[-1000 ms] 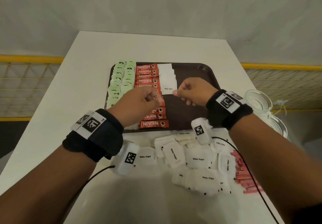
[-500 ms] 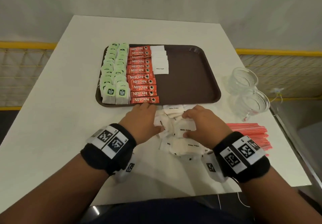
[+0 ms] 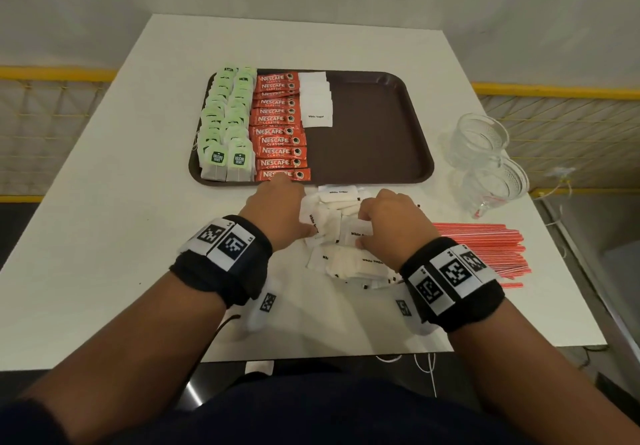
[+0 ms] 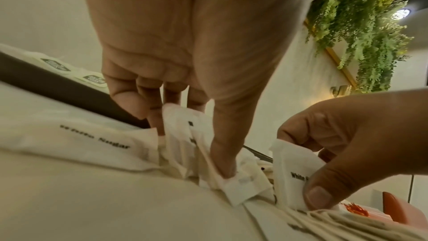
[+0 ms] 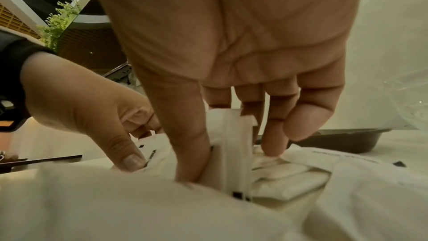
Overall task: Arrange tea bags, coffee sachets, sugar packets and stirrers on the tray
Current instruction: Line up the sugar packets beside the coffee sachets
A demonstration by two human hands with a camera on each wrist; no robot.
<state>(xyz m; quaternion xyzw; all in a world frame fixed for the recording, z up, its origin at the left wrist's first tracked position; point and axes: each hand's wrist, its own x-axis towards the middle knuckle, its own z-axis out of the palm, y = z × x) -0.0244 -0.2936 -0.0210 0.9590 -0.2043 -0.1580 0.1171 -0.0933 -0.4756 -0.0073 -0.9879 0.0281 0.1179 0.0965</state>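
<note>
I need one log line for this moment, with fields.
phase: picking sugar packets | left hand: pinches sugar packet | right hand: pinches sugar packet | tray: sugar column unfinished

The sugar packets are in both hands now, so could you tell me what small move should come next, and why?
Probably lift the sugar packets pinched by the right hand and left hand onto the tray, extending the short white sugar column beside the full coffee sachets.

Both forearms reached forward side by side, each wrist wrapped in a black band. The left hand [image 3: 277,212] was palm down, its thumb [image 4: 228,153] and fingers [image 4: 129,98] curled and pinching a sugar packet [image 4: 185,135]. The right hand [image 3: 391,222], just beside it, was likewise palm down, thumb [image 5: 185,135] and fingers [image 5: 277,120] pinching upright sugar packets [image 5: 231,144].
</note>
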